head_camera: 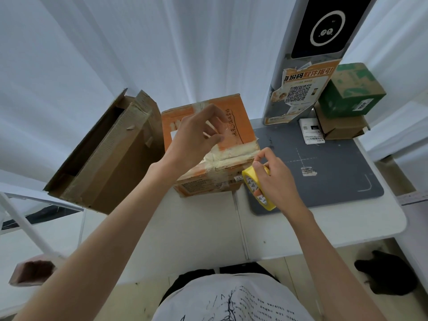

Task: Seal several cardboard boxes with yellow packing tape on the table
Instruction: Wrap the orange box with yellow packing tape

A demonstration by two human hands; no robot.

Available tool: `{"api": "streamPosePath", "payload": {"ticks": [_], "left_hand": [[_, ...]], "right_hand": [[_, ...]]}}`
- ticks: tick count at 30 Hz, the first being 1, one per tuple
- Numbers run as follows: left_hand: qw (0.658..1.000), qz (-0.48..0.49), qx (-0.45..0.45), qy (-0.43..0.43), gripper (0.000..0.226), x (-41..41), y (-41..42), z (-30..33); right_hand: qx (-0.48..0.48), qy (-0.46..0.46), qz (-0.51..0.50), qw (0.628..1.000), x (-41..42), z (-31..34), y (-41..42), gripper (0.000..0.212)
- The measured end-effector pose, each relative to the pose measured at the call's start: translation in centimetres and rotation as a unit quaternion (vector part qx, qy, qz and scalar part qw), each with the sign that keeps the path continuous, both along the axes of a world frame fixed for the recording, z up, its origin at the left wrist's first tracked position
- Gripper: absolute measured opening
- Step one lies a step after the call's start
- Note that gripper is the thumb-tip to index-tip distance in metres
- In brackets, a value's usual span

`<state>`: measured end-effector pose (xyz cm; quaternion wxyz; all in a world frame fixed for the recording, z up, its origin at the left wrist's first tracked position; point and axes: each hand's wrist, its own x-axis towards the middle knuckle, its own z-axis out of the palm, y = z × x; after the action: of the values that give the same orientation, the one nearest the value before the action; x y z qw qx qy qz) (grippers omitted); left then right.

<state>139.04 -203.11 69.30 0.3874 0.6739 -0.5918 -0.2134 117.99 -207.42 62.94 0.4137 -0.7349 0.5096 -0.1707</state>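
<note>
Leaning at the table's (208, 228) left edge is an open brown cardboard box (108, 156). Beside it, the left hand (196, 137) hovers with loosely spread fingers over the orange cardboard box (234, 126). Just right, the right hand (273, 179) grips the yellow tape roll (252, 184).

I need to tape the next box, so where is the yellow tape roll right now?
In the head view, the yellow tape roll is held in the right hand, right of centre, at the orange box's near right corner, over the grey mat's left edge.
</note>
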Motion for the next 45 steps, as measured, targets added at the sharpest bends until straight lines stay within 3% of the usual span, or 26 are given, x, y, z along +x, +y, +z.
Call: {"api": "streamPosePath", "payload": {"ticks": [5, 9, 13, 18, 26, 31, 34, 37, 41, 45], "left_hand": [[0.998, 0.023, 0.016, 0.051, 0.026, 0.4, -0.4, -0.5], [0.991, 0.029, 0.042, 0.123, 0.025, 0.7, -0.8, -0.9], [0.966, 0.027, 0.137, 0.217, 0.023, 0.6, -0.9, -2.4], [0.942, 0.022, 0.198, 0.268, 0.024, -0.7, -1.3, -3.9], [0.942, -0.023, 0.278, 0.187, 0.029, -4.1, -4.2, -5.6], [0.951, -0.061, 0.299, 0.049, 0.050, -5.6, -6.7, -5.6], [0.964, -0.073, 0.250, -0.053, 0.058, -6.5, -7.5, -5.2], [0.981, -0.023, 0.182, -0.057, 0.047, -6.5, -7.2, -5.5], [0.990, 0.090, 0.097, -0.055, 0.016, -3.5, -4.9, -7.0], [0.980, 0.172, 0.057, -0.078, 0.021, -0.1, -0.7, -8.9]], "right_hand": [[0.057, -0.049, 0.023, 0.997, 0.2, -0.3, 0.8, 0.004], [0.172, -0.174, 0.038, 0.969, -0.8, -1.1, 1.3, 0.041], [0.187, -0.280, 0.049, 0.940, -2.0, -2.1, 1.9, 0.037], [0.188, -0.318, 0.031, 0.929, -3.1, -2.8, 2.7, 0.033], [0.176, -0.344, -0.015, 0.922, -5.7, -3.2, 1.9, 0.027], [0.186, -0.392, -0.063, 0.899, -7.8, -3.6, 1.4, 0.026], [0.187, -0.440, -0.107, 0.872, -8.9, -3.6, 0.7, 0.026], [0.160, -0.383, -0.196, 0.888, -8.9, -4.9, -0.7, 0.023], [0.119, -0.202, -0.304, 0.923, -7.6, -10.0, -3.0, 0.031], [0.039, -0.044, -0.325, 0.944, -6.5, -16.4, -4.4, 0.021]]}}
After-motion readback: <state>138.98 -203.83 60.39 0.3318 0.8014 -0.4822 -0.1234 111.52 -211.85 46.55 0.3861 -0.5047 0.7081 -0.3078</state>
